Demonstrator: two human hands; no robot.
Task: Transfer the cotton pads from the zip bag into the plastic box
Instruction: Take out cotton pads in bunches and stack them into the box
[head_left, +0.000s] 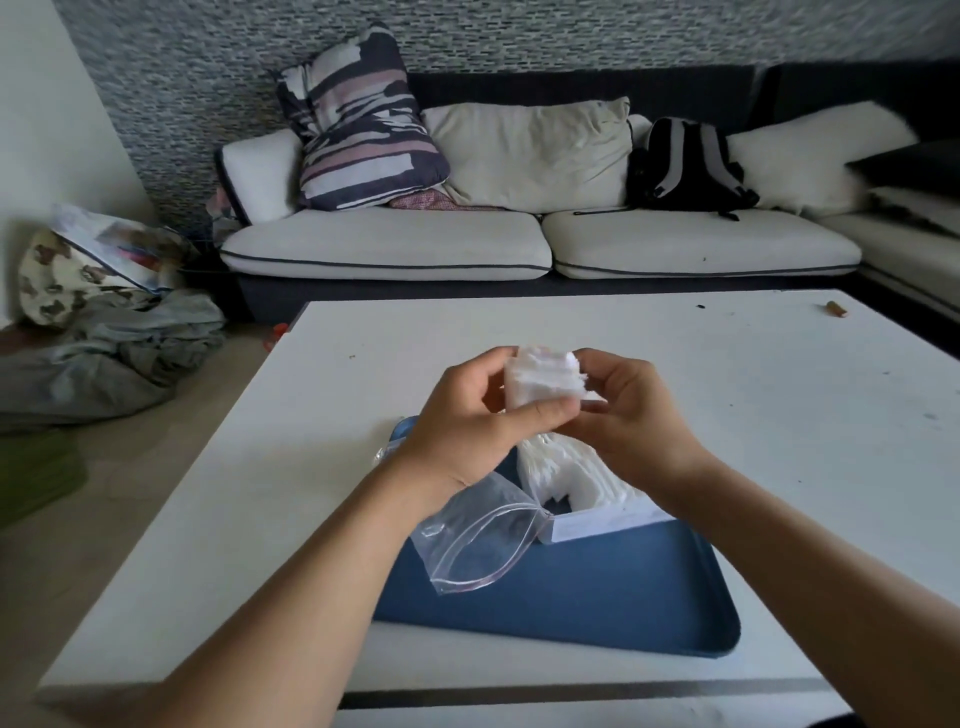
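- Room: a sofa (540, 228) w/ white seat cushions stands behind the table; on it a striped pillow (358, 124), a cream pillow (530, 150) and a black backpack (680, 166); a heap of clothes (119, 353) lies on the floor at left
- Surface: white table (779, 395), some small dark specks on it; a blue tray (597, 587) sits near its front edge
- On the tray: the plastic box (597, 525), already w/ a row of cotton pads inside; the zip bag (478, 540) lies just beside it, mouth open, looks empty
- Step: prob. late in the transfer; a stack of cotton pads (540, 376) is held up above the box
- Left hand (467, 421) and right hand (628, 415): fingers curled, pinching the stack from both sides
- Next: lower the stack into the free part of the box, keep it squared so no pad slips out
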